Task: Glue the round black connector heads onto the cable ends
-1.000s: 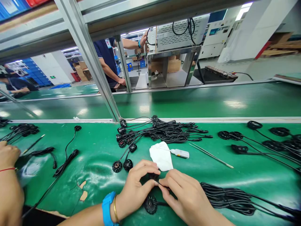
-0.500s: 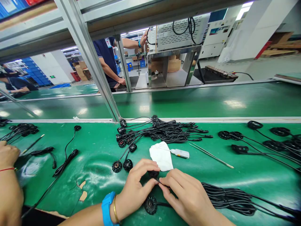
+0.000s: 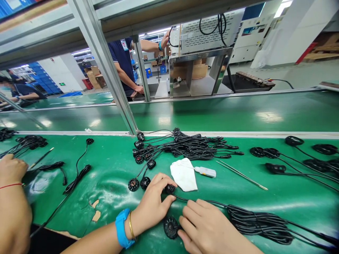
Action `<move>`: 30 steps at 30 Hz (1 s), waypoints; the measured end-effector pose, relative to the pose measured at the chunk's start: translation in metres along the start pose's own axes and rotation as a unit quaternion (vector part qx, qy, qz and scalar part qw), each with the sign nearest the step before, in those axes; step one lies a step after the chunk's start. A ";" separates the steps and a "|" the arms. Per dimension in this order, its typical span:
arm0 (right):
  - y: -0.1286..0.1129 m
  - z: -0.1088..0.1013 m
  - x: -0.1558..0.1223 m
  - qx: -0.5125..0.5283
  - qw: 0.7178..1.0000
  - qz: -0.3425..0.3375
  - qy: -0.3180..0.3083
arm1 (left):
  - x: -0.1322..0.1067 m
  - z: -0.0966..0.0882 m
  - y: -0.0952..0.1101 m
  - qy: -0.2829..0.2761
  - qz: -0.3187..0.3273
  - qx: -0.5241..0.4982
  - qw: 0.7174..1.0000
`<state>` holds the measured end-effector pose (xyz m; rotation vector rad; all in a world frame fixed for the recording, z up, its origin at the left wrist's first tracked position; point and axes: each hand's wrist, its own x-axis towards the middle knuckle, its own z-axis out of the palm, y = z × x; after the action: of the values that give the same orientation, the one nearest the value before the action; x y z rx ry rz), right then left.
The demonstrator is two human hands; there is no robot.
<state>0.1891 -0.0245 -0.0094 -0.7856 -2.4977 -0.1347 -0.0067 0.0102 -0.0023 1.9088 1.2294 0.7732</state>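
Note:
My left hand (image 3: 153, 199) has its fingers curled over a small black camera-like housing (image 3: 170, 189), with the thumb just below it. From that housing a thin black cable runs right to a coiled cable bundle (image 3: 254, 220). Close to my body, my right hand (image 3: 205, 225) pinches the right edge of a round black ribbed part (image 3: 170, 227); its fingers hide the cable side. A white cloth (image 3: 184, 174) lies beyond my hands, and a small dropper bottle (image 3: 206, 171) touches its right side. Metal tweezers (image 3: 242, 174) rest farther right.
A heap of black cables (image 3: 190, 144) with round heads lies ahead; more cabled parts (image 3: 275, 168) are at right. Another person's hand (image 3: 13, 167) is at the left edge. A metal post (image 3: 106, 67) rises beyond. The green mat is torn near a bare patch (image 3: 96, 216).
My right hand has left the cable at the housing and moved down to the round ribbed part. The left thumb has spread slightly from the fingers. The view has shifted a little.

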 end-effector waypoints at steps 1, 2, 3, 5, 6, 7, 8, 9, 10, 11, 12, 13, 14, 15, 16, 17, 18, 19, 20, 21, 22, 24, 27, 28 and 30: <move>0.000 0.002 -0.001 -0.007 1.000 0.002 -0.005 | 0.000 0.000 0.000 -0.003 -0.002 0.006 1.000; -0.001 0.003 -0.002 -0.008 1.000 0.004 -0.011 | 0.000 0.000 -0.001 -0.009 -0.004 0.010 1.000; -0.001 0.003 -0.003 -0.003 1.000 0.008 -0.018 | 0.000 0.000 -0.001 -0.015 -0.003 0.013 1.000; -0.001 0.001 -0.004 0.017 0.999 0.020 -0.032 | -0.001 0.000 -0.001 -0.027 0.005 0.018 0.999; 0.000 0.000 -0.005 0.031 0.998 0.028 -0.038 | -0.002 0.000 -0.001 -0.028 0.011 0.018 0.999; 0.000 -0.002 -0.005 0.049 0.997 0.038 -0.042 | -0.003 -0.001 0.000 -0.021 0.017 0.017 0.999; 0.000 -0.004 -0.005 0.067 0.996 0.050 -0.042 | -0.004 -0.002 0.001 -0.005 0.025 0.014 1.000; 0.001 -0.006 -0.005 0.086 0.994 0.061 -0.036 | -0.006 -0.004 0.002 0.018 0.033 0.007 0.999; 0.002 -0.008 -0.004 0.103 0.992 0.070 -0.025 | -0.007 -0.007 0.005 0.042 0.043 -0.004 0.998; 0.003 -0.010 -0.003 0.118 0.990 0.077 -0.010 | -0.009 -0.010 0.008 0.060 0.054 -0.017 0.997; 0.004 -0.012 -0.003 0.128 0.988 0.081 0.004 | -0.010 -0.014 0.011 0.063 0.067 -0.029 0.995; 0.005 -0.013 -0.002 0.134 0.988 0.080 0.018 | -0.011 -0.017 0.014 0.050 0.081 -0.038 0.995; 0.006 -0.014 -0.001 0.136 0.987 0.078 0.031 | -0.011 -0.020 0.017 0.024 0.094 -0.044 0.994; 0.007 -0.015 0.000 0.134 0.987 0.075 0.039 | -0.012 -0.022 0.020 -0.011 0.108 -0.044 0.993; 0.008 -0.015 0.000 0.128 0.988 0.073 0.043 | -0.012 -0.023 0.022 -0.046 0.119 -0.039 0.991; 0.009 -0.014 0.000 0.122 0.989 0.071 0.046 | -0.012 -0.023 0.023 -0.076 0.129 -0.031 0.988; 0.010 -0.013 -0.001 0.115 0.990 0.071 0.047 | -0.012 -0.023 0.024 -0.096 0.138 -0.023 0.986; 0.010 -0.012 -0.001 0.109 0.990 0.072 0.047 | -0.011 -0.021 0.023 -0.106 0.145 -0.015 0.984; 0.010 -0.011 -0.002 0.104 0.991 0.072 0.046 | -0.011 -0.020 0.023 -0.110 0.152 -0.006 0.982; 0.010 -0.010 -0.002 0.101 0.991 0.073 0.046 | -0.011 -0.018 0.021 -0.108 0.158 0.003 0.982; 0.010 -0.009 -0.003 0.099 0.991 0.074 0.047 | -0.010 -0.017 0.020 -0.104 0.162 0.010 0.981; 0.010 -0.007 -0.003 0.096 0.991 0.076 0.052 | -0.010 -0.014 0.017 -0.096 0.167 0.021 0.981; 0.010 -0.008 -0.002 0.093 0.991 0.077 0.058 | -0.009 -0.012 0.015 -0.094 0.170 0.025 0.981; 0.010 -0.008 -0.001 0.092 0.991 0.078 0.059 | -0.009 -0.012 0.015 -0.094 0.171 0.023 0.981; 0.010 -0.010 0.001 0.088 0.991 0.080 0.060 | -0.008 -0.012 0.016 -0.091 0.169 0.017 0.981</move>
<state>0.1985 -0.0188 -0.0010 -0.8710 -2.2870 0.0915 -0.0113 0.0014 0.0167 2.1955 0.8214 0.7310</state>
